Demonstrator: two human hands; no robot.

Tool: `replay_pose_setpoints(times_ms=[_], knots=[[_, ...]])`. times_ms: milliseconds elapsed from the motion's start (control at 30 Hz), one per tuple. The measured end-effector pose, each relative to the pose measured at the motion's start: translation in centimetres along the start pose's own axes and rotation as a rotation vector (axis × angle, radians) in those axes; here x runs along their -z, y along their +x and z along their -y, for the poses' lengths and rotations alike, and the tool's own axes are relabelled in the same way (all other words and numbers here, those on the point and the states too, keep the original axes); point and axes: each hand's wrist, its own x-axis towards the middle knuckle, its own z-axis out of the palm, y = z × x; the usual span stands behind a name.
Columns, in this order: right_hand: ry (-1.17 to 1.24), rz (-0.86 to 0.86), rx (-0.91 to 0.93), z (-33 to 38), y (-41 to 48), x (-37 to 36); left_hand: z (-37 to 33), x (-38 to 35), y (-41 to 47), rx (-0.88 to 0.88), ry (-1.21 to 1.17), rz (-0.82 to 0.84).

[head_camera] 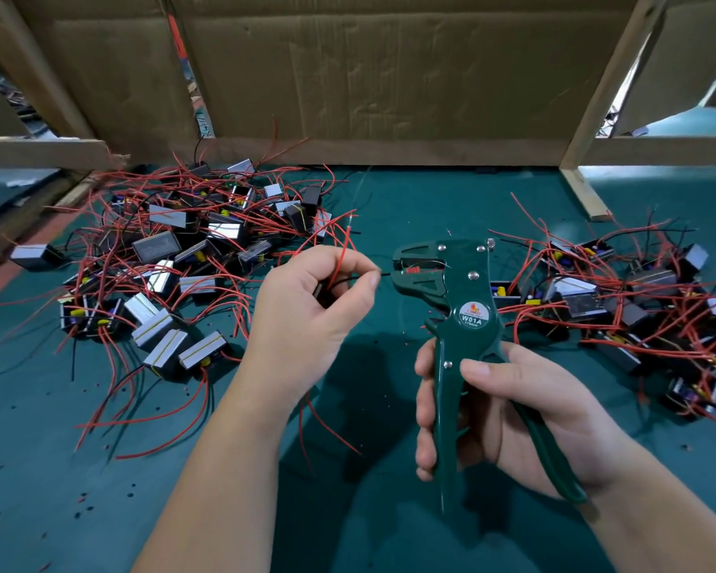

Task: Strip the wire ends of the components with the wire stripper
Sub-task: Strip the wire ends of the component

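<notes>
left hand (pixel 311 299) lifted, thumb and forefinger pinching black wire (pixel 386 274), right hand (pixel 501 415) curled round wire stripper (pixel 472 320) handles, forearms in from near desk edge

Component heap (pixel 174 258) left; second heap (pixel 621 299) right; wire stripper (pixel 451 291) between; cardboard wall (pixel 368 76) behind.

The right hand (pixel 509 411) grips a dark green metal wire stripper (pixel 459 320); the left hand (pixel 311 308) pinches a thin black wire (pixel 385 274) into its jaws above the teal tabletop (pixel 30 448).

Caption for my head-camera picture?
Left hand holds a black wire to the stripper gripped by the right hand.
</notes>
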Motion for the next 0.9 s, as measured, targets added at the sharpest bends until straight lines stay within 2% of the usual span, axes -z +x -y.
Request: replay_pose_setpoints(times_ms=[667,800,900], knots=[[-0.058,-0.043,-0.005,-0.21,-0.07,-0.13,-0.07,0.06,-0.07,-0.033,0.032,0.029],[-0.047,-0.205,0.023,-0.18,0.34,-0.54,-0.37,-0.24,-0.19,0.088,-0.187,0.073],[-0.034,-0.266,0.027,-0.14,0.63,-0.68,-0.17,-0.40,-0.27,0.143,-0.079,0.186]])
